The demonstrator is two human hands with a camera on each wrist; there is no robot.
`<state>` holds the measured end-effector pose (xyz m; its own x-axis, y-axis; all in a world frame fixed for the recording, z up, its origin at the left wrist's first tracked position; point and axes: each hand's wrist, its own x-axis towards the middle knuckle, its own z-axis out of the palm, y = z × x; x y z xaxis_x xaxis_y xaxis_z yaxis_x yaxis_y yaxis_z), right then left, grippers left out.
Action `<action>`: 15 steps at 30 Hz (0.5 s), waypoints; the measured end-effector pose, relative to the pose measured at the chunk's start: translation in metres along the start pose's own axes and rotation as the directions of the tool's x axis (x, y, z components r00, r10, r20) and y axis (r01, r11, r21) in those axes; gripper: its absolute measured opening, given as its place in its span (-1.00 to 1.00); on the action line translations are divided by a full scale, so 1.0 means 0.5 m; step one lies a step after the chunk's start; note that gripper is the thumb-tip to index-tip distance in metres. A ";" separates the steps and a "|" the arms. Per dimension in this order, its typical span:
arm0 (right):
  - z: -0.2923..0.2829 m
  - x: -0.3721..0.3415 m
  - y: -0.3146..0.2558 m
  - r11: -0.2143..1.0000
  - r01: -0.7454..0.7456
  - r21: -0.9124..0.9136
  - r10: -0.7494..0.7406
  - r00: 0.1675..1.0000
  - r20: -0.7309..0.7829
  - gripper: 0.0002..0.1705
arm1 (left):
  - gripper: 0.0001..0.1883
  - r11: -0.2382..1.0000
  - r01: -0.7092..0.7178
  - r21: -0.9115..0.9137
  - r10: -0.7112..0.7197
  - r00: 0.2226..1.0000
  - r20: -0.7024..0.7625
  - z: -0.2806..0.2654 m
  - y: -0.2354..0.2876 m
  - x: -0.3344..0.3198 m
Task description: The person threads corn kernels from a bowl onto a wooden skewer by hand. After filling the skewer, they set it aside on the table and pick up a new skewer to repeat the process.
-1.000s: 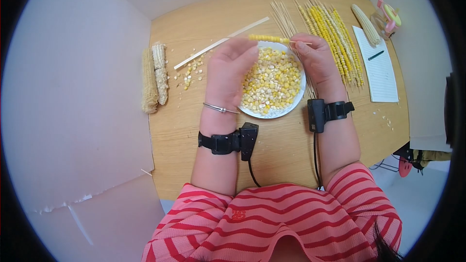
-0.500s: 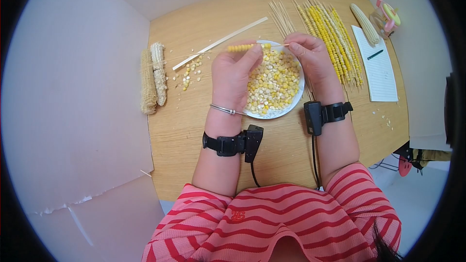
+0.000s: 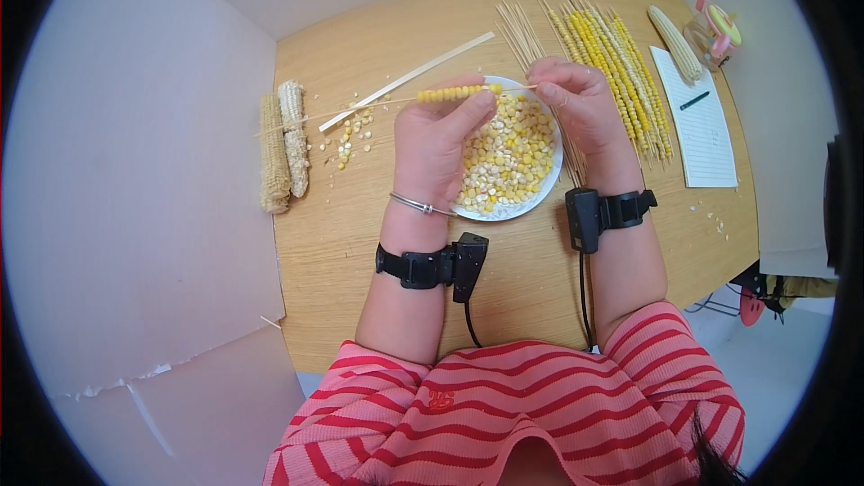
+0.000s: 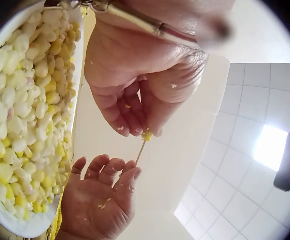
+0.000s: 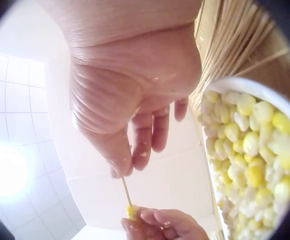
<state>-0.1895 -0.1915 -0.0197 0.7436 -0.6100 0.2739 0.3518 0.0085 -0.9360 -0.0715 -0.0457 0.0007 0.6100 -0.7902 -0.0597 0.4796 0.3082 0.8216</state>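
The left hand [image 3: 430, 144] pinches the kernel-threaded skewer [image 3: 450, 93] in its fingers [image 4: 116, 120], and the right hand [image 3: 583, 112] pinches the bare end. They hold it over the far side of a white plate [image 3: 504, 214] heaped with loose kernels [image 3: 508, 157] on the tabletop [image 3: 360, 225].

forearms [image 3: 405, 319]: stretched forward | left hand [image 3: 436, 137]: pinched grip | right hand [image 3: 585, 110]: pinched grip, near left

The left hand [image 3: 432, 139] held a corn skewer [image 3: 454, 93] near a plate [image 3: 506, 215]; the right hand [image 3: 583, 110] pinched the skewer's end.
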 end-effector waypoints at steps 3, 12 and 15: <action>0.002 0.000 -0.001 1.000 -0.002 0.013 0.002 1.000 0.005 -0.96 | -0.79 1.000 0.007 -0.018 -0.006 1.000 0.004 0.001 0.002 -0.001; 0.002 0.001 0.002 1.000 0.015 0.019 -0.015 1.000 0.013 -0.97 | -0.80 0.999 0.021 -0.036 -0.021 1.000 0.006 0.001 -0.001 -0.001; 0.003 0.000 0.001 0.999 0.015 0.028 -0.016 1.000 0.021 -0.97 | -0.80 0.999 0.021 -0.025 -0.021 1.000 0.012 0.001 -0.002 -0.002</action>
<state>-0.1883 -0.1905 -0.0198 0.7495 -0.5934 0.2934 0.3789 0.0212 -0.9252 -0.0727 -0.0454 0.0002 0.5922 -0.8027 -0.0702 0.5080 0.3043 0.8058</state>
